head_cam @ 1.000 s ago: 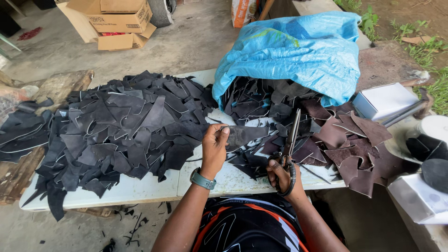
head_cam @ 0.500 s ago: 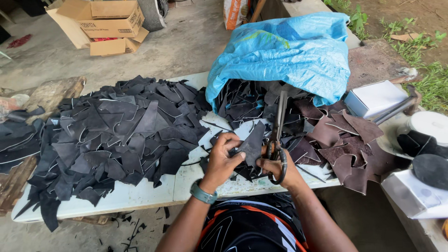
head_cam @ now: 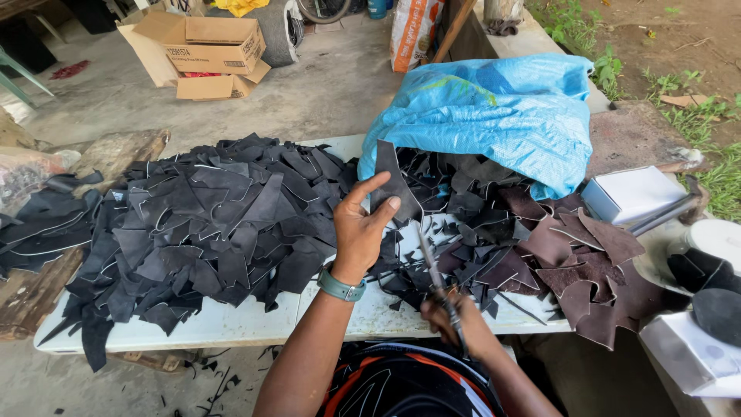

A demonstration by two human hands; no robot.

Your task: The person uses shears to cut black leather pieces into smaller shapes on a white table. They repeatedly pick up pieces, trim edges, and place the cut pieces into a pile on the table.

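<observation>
My left hand (head_cam: pixel 361 224) holds up a black leather piece (head_cam: pixel 392 183) between thumb and fingers, above the middle of the white table (head_cam: pixel 231 318). A green watch sits on that wrist. My right hand (head_cam: pixel 455 323) grips a pair of scissors (head_cam: pixel 434 270) near the table's front edge, blades pointing away from me. A big pile of black leather scraps (head_cam: pixel 208 224) lies to the left of my left hand. Dark and brown leather offcuts (head_cam: pixel 571 259) lie to the right, spilling from a blue plastic sack (head_cam: pixel 494 116).
A white box (head_cam: pixel 631 193) sits at the table's right end. Open cardboard boxes (head_cam: pixel 202 46) stand on the concrete floor beyond. More black scraps (head_cam: pixel 38 220) lie on a wooden surface at far left. Small offcuts litter the floor under the table.
My left hand has lifted a black leather piece up and away from the scissors toward the left pile. My right hand with the scissors has drawn back to the table's front edge.
</observation>
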